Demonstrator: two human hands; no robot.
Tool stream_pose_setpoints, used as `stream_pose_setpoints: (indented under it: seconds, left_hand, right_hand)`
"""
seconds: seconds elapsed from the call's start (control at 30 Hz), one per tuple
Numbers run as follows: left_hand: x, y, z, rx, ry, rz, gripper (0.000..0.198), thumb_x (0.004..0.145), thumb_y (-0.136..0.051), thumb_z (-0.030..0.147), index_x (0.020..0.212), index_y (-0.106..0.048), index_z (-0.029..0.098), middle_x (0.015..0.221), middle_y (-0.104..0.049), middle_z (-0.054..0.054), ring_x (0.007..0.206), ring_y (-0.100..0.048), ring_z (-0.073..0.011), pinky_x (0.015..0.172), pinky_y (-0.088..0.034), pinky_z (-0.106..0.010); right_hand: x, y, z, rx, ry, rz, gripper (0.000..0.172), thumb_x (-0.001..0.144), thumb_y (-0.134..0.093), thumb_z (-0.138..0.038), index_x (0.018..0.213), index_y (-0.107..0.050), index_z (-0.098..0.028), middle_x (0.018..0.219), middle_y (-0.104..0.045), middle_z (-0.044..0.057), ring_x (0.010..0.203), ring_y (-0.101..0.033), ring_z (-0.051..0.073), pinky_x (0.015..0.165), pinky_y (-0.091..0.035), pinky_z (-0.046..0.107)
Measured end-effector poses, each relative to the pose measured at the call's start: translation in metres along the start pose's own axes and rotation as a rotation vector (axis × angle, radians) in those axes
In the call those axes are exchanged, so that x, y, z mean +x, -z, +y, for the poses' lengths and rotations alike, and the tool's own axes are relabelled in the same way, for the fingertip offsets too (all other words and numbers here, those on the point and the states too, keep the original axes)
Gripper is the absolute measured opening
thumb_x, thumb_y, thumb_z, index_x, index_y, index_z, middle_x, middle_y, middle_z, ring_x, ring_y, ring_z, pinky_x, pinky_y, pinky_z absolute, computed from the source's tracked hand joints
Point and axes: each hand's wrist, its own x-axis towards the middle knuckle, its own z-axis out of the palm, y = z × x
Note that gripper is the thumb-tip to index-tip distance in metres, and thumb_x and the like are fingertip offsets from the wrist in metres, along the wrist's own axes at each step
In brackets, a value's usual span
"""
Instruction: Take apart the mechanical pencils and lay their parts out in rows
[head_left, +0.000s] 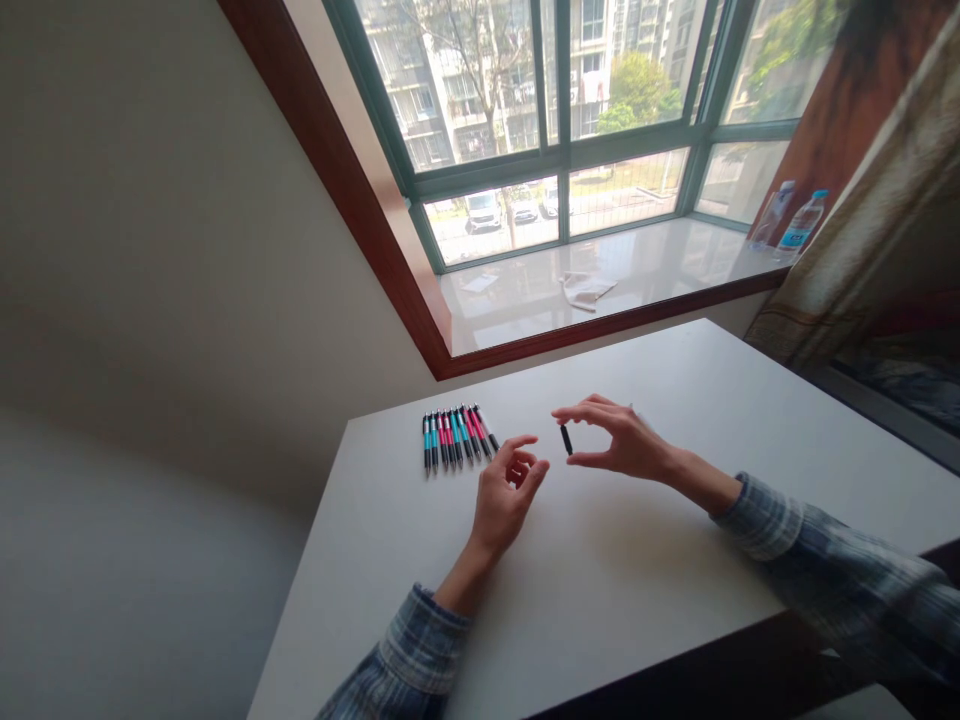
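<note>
My right hand (619, 437) pinches a short black cylindrical piece (566, 440) endwise between thumb and fingertips, above the white table (600, 600). Its exact kind is too small to make out, though it resembles the dark grip part of a pen. Behind that hand, the tip of something pale (636, 410) shows, mostly hidden. To the left, my left hand (508, 490) hovers with fingers loosely curled and thumb apart, holding nothing. Just beyond it lies a row of several click pens (454, 438), with blue and pink barrels and black grips, side by side with tips toward me.
A windowsill (517, 310) with a crumpled pale cloth or paper (587, 290) runs behind the table. Two plastic bottles stand at its right end, one with a blue cap (802, 225). A curtain (862, 190) hangs at right, and a wall (187, 300) rises at left.
</note>
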Motion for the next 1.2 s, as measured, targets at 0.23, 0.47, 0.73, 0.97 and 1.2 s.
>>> stream_pose_setpoints:
  seconds: [0.23, 0.47, 0.73, 0.97, 1.2]
  left_hand:
    - [0.001, -0.005, 0.004, -0.051, 0.035, -0.09, 0.044, 0.088, -0.074, 0.043, 0.124, -0.062, 0.021, 0.091, -0.07, -0.003, 0.071, -0.061, -0.0137, 0.063, -0.048, -0.024]
    - [-0.002, -0.008, 0.002, 0.011, 0.004, -0.062, 0.037, 0.089, -0.071, 0.036, 0.121, -0.055, 0.023, 0.082, -0.067, 0.002, 0.062, -0.055, -0.0108, 0.058, -0.045, -0.022]
    - [-0.002, -0.002, -0.006, 0.073, -0.029, 0.069, 0.02, 0.09, -0.068, 0.035, 0.103, -0.061, 0.022, 0.088, -0.067, -0.001, 0.071, -0.059, -0.0121, 0.063, -0.047, -0.022]
    - [-0.002, -0.001, -0.005, 0.123, -0.077, 0.086, 0.016, 0.091, -0.065, 0.031, 0.104, -0.071, 0.023, 0.09, -0.068, -0.002, 0.074, -0.058, -0.0133, 0.064, -0.047, -0.023]
    - [-0.003, -0.001, -0.002, 0.147, -0.079, 0.079, 0.016, 0.09, -0.066, 0.029, 0.102, -0.072, 0.022, 0.085, -0.069, -0.002, 0.072, -0.057, -0.0133, 0.063, -0.046, -0.024]
  right_hand:
    - [-0.001, -0.016, -0.021, 0.073, 0.091, -0.089, 0.069, 0.089, -0.079, -0.029, 0.151, -0.05, -0.029, 0.113, -0.075, 0.008, 0.099, -0.067, 0.025, 0.084, -0.061, 0.042]
    - [0.0, -0.013, -0.019, 0.096, 0.06, -0.145, 0.067, 0.087, -0.081, -0.035, 0.148, -0.053, -0.025, 0.123, -0.072, 0.011, 0.107, -0.067, 0.025, 0.089, -0.06, 0.041]
    - [-0.009, 0.047, 0.045, -0.159, -0.308, 0.02, 0.021, 0.094, -0.067, -0.035, 0.11, -0.077, -0.027, 0.099, -0.078, 0.006, 0.087, -0.07, 0.026, 0.08, -0.06, 0.045]
    - [-0.03, 0.07, 0.083, -0.131, -0.523, -0.095, 0.029, 0.082, -0.073, -0.039, 0.107, -0.077, -0.025, 0.093, -0.077, 0.006, 0.08, -0.072, 0.024, 0.075, -0.06, 0.039]
    - [-0.034, 0.067, 0.086, -0.166, -0.603, -0.143, 0.021, 0.083, -0.069, -0.031, 0.101, -0.078, -0.024, 0.085, -0.077, 0.003, 0.075, -0.072, 0.022, 0.073, -0.059, 0.037]
